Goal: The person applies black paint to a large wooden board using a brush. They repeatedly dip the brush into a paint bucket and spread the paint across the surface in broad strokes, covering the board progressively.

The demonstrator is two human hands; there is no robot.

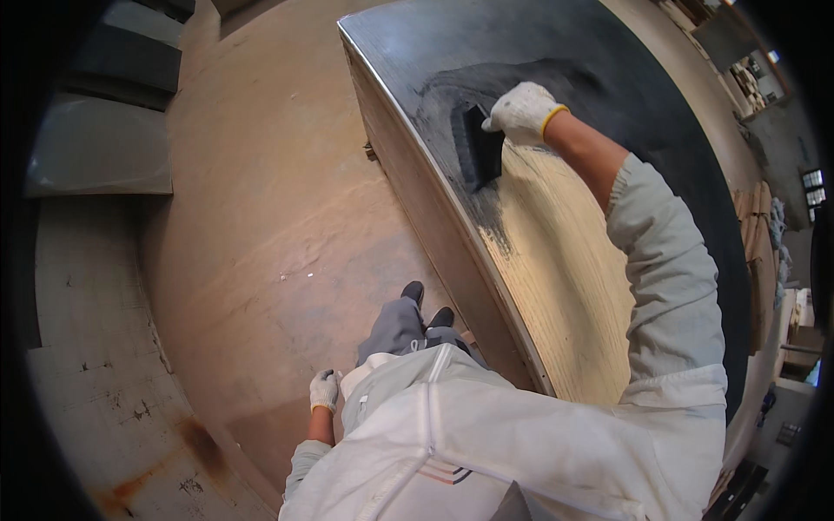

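Observation:
My right hand [524, 113], in a white knit glove with a yellow cuff, grips a wide, flat black spreader [483, 149]; whether its edge is a blade or bristles I cannot tell. The spreader lies against the top of a large wooden panel [569, 286]. Black coating [556, 43] covers the panel's far part and right side, with wet smears around the tool. Pale bare wood grain shows on the near part, and streaks of black end there. My left hand [325, 390], also gloved, hangs low beside my body with its fingers curled and nothing visible in it.
The panel tops a stack with a long side edge [434, 208] running close to my feet [426, 306]. Brown floor [261, 174] stretches to the left. Grey boards [104, 143] and a rust-stained pale slab [113, 373] line the far left. Wood pieces [756, 260] stand at the right.

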